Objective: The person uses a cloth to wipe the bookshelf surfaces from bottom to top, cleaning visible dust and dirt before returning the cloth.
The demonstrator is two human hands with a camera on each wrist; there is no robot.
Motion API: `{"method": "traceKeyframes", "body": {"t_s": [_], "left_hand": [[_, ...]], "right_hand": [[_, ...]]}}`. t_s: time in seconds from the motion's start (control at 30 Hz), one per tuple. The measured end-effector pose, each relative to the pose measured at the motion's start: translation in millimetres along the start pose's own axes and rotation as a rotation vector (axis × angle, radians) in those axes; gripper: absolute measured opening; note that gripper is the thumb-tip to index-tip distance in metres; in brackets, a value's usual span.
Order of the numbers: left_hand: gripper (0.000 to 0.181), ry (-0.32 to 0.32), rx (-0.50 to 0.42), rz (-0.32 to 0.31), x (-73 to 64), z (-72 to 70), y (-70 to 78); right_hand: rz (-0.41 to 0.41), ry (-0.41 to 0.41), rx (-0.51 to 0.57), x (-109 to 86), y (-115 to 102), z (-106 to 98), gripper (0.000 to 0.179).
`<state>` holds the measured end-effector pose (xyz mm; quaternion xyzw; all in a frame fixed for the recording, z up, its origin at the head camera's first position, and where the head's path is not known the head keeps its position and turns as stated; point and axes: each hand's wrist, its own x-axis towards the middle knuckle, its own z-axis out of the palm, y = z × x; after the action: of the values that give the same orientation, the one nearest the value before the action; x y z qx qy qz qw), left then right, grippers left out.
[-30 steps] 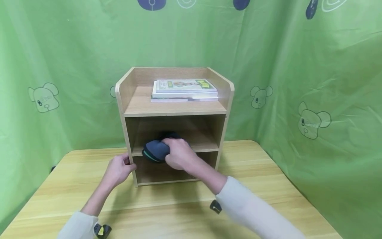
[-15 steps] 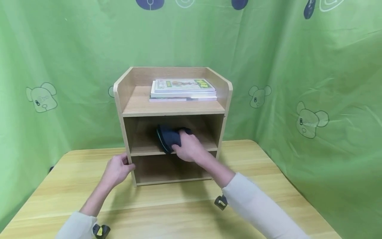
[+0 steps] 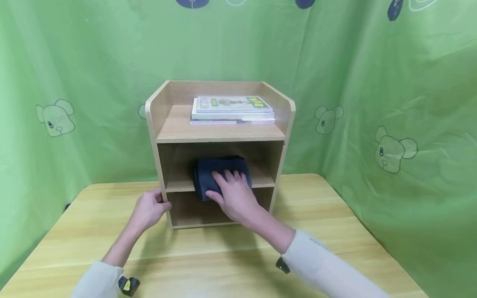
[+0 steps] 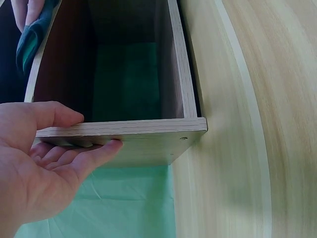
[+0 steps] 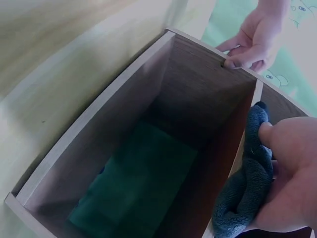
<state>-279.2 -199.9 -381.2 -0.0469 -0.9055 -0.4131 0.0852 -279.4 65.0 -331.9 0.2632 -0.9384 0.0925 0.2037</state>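
A small wooden shelf unit (image 3: 220, 134) stands on the table. My left hand (image 3: 147, 210) grips its left side panel (image 4: 124, 128), with the thumb on one face and the fingers on the other in the left wrist view. A dark blue cloth (image 3: 205, 174) lies on the middle shelf board and hangs over its front edge. My right hand (image 3: 236, 198) rests on the cloth, fingers spread out over it. In the right wrist view, the plush cloth (image 5: 242, 183) bunches along the board's edge beneath that hand.
Several stacked books (image 3: 232, 110) lie on the unit's top. Below the middle board is a lower compartment (image 3: 186, 209). A wood-grain table (image 3: 208, 265) carries the unit, and a green curtain (image 3: 112, 62) hangs behind and at both sides.
My right hand has carried the cloth from the board's left part toward the right and spread it over the front edge. Its fingers have loosened from a grip. The left hand stays put.
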Motion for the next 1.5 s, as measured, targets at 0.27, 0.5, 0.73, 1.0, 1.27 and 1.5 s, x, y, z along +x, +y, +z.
{"method": "traceKeyframes", "body": {"t_s": [0.27, 0.5, 0.73, 1.0, 1.27, 1.5], "left_hand": [[0.026, -0.005, -0.001, -0.002, 0.3, 1.6, -2.3], [0.029, -0.007, -0.005, 0.003, 0.1, 0.2, -0.7], [0.019, 0.0, 0.004, -0.002, 1.3, 0.6, -1.4], [0.014, 0.005, 0.013, 0.001, 1.0, 0.6, -0.2], [0.022, 0.002, 0.002, -0.008, 0.0, -0.5, 1.0], [0.022, 0.0, -0.004, -0.007, -0.5, 1.3, 1.2]], "right_hand": [[0.085, -0.085, 0.108, 3.0, 1, -7, 0.064], [0.234, 0.012, 0.323, -5.4, 14, -39, 0.067], [0.243, 0.295, 0.549, -18.8, 55, -71, 0.041], [0.429, 0.459, 0.606, -34.4, 101, -80, 0.031], [0.498, 0.013, 0.659, -45.2, 127, -60, 0.078], [0.487, -0.141, 0.759, -48.4, 135, -21, 0.082]]}}
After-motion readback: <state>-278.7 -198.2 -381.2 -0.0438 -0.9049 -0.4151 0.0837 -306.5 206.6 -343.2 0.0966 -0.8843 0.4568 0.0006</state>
